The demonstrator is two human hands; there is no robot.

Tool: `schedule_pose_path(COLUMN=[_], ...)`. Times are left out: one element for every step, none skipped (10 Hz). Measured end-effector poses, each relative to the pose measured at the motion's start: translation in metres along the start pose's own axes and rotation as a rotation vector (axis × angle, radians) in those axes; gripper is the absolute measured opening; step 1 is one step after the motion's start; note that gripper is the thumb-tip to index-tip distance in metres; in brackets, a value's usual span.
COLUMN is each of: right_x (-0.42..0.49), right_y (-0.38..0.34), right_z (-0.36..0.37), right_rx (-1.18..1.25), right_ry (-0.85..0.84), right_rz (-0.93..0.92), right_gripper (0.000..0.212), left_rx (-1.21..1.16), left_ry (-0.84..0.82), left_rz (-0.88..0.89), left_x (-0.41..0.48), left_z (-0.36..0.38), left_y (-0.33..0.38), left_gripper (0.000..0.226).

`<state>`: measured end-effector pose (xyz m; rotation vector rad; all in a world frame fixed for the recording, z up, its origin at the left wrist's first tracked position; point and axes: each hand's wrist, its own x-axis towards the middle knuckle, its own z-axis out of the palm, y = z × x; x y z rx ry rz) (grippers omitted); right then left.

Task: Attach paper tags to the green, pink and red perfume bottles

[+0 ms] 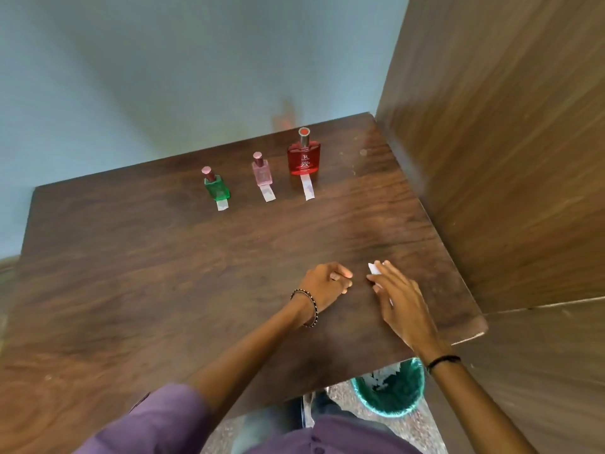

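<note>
Three perfume bottles stand in a row at the far side of the table: a green bottle (216, 188), a pink bottle (262, 172) and a larger red bottle (303, 157). A white paper tag lies on the wood in front of each: green's tag (222, 204), pink's tag (268, 194), red's tag (307, 188). Near the front right, my left hand (327, 283) rests on the table with fingers curled and nothing visible in it. My right hand (397, 298) lies flat over a white paper scrap (374, 268), fingers fairly straight.
The dark wooden table (163, 273) meets a wooden panel wall (507, 158) on the right and a pale wall behind. A green waste bin (389, 388) with paper scraps stands on the floor below the table's front right corner.
</note>
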<state>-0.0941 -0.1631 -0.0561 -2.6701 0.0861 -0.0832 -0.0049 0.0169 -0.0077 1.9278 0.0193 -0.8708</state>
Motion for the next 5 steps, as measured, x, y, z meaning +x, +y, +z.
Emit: schedule_pose_path(right_x=[0.002, 0.003, 0.007, 0.012, 0.024], right_y=[0.023, 0.039, 0.033, 0.009, -0.024], right_z=[-0.013, -0.026, -0.038, -0.042, -0.032], right_rx=[0.004, -0.016, -0.056, -0.030, 0.051], right_ry=[0.029, 0.018, 0.002, -0.021, -0.050], right_rz=[0.025, 0.010, 0.015, -0.018, -0.095], right_gripper=[0.031, 0.033, 0.031, 0.023, 0.027], left_rx=[0.002, 0.037, 0.132, 0.245, 0.330], left_ry=[0.024, 0.045, 0.100, 0.155, 0.230], left_rz=[0.012, 0.043, 0.110, 0.151, 0.201], left_x=[-0.006, -0.013, -0.019, -0.030, -0.035], left_z=[-0.004, -0.007, -0.014, -0.023, -0.035], left_y=[0.001, 0.000, 0.000, 0.001, 0.006], left_gripper=[0.020, 0.022, 0.026, 0.025, 0.025])
